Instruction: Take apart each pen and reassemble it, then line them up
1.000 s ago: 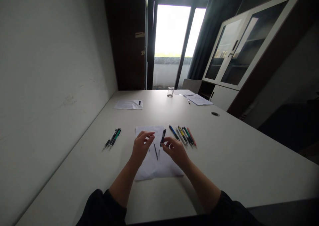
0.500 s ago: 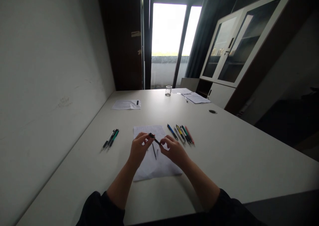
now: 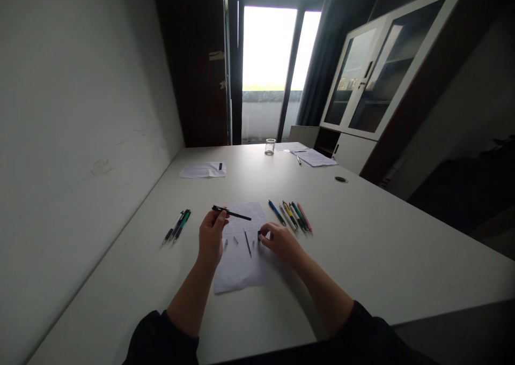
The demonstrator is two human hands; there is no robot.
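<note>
Between the fingertips of my left hand [image 3: 212, 232] is a black pen [image 3: 237, 215], held slanting above the sheet of paper [image 3: 237, 274], its thin end toward the right. My right hand [image 3: 280, 240] pinches a small dark piece [image 3: 259, 236], which looks like a pen's grip sleeve, low over the paper's right side. A slim dark pen refill [image 3: 247, 243] lies on the sheet between my hands. Beside it are small pale parts, one [image 3: 235, 240] nearer the middle and another [image 3: 226, 243] by my left wrist; their exact kind is too small to tell.
Several pens [image 3: 290, 215] lie in a row at the right, and a few more [image 3: 177, 226] at the left. Farther back stand a glass [image 3: 270, 147], a paper sheet [image 3: 201, 170] and a stack of papers [image 3: 317, 157]. A round cable hole [image 3: 341, 179] is at the right.
My hands have moved apart. The left has drawn the pen up and left; the right has come away from it with the small dark piece and lowered toward the paper.
</note>
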